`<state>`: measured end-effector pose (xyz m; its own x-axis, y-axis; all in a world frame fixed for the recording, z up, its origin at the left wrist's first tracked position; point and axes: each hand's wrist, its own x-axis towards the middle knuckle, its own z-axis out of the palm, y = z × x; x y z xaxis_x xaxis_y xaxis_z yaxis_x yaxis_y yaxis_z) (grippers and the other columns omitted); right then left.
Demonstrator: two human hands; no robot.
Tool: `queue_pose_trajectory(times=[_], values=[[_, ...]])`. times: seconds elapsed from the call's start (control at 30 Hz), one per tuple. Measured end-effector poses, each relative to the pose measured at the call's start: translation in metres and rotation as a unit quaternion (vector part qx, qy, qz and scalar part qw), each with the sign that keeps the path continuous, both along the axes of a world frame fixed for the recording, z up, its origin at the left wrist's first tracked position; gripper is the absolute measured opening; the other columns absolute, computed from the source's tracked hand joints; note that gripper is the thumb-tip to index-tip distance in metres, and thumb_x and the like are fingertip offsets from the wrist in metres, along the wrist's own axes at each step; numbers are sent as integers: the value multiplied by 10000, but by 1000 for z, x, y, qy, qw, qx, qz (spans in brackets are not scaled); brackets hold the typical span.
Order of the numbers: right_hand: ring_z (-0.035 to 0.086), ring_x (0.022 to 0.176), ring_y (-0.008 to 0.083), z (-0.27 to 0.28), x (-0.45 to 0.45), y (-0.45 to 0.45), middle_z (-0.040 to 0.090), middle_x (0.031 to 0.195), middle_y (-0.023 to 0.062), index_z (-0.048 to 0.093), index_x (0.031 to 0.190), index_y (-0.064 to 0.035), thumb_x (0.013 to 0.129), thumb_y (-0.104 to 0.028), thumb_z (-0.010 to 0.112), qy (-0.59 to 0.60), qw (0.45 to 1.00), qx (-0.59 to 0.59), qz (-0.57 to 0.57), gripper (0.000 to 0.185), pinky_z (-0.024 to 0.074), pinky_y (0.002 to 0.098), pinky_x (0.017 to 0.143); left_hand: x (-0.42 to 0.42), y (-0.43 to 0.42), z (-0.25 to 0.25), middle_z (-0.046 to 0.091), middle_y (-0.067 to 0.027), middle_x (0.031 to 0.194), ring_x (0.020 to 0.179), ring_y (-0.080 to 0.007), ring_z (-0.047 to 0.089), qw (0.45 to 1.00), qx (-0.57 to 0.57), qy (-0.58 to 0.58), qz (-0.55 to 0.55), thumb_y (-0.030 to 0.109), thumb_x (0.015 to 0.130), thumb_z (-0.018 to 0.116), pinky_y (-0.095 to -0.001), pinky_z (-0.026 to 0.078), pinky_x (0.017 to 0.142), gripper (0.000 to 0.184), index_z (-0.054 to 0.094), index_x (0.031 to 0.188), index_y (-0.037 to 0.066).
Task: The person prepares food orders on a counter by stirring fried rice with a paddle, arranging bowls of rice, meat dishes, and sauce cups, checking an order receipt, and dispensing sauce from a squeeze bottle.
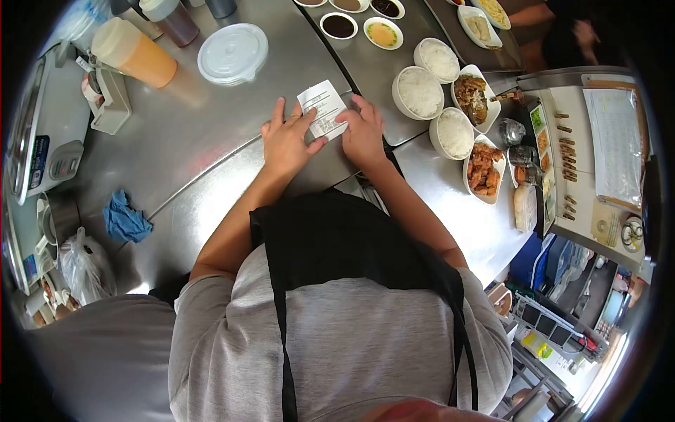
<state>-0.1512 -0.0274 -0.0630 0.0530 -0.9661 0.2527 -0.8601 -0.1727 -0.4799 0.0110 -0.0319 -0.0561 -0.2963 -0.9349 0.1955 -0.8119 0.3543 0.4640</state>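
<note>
My right hand (363,133) pinches the right edge of a small white printed receipt (325,105), with the thumb on top of it. On the paper's left side my left hand (287,141) has its fingers spread, and the index fingertip rests on the receipt's edge. Both hands are low over the steel counter (211,162). Several lines of print show on the slip, too small to read. A round translucent lid (233,53) lies on the counter beyond my left hand.
To the right are bowls of rice (420,93), a dish of fried pieces (484,169) and a dish of dark meat (472,95). Sauce bowls (339,26) stand at the back. An orange squeeze bottle (133,53) and a blue cloth (126,216) are left. Another person's arm (531,15) shows top right.
</note>
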Motion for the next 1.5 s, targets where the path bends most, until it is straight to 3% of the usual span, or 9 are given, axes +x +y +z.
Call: queue_pose_trajectory(times=[1.5], values=[[382,1054,312,-10,-4,6,432,1106,116,555,788,-124,636,-28,502,2,998,-53,15,187,292,425,878,-1,2,2,457,-107,1179,1156,-347,305,1000,-17,-19,-2,341,634,641,-425,286,808,533,513,1101,120]])
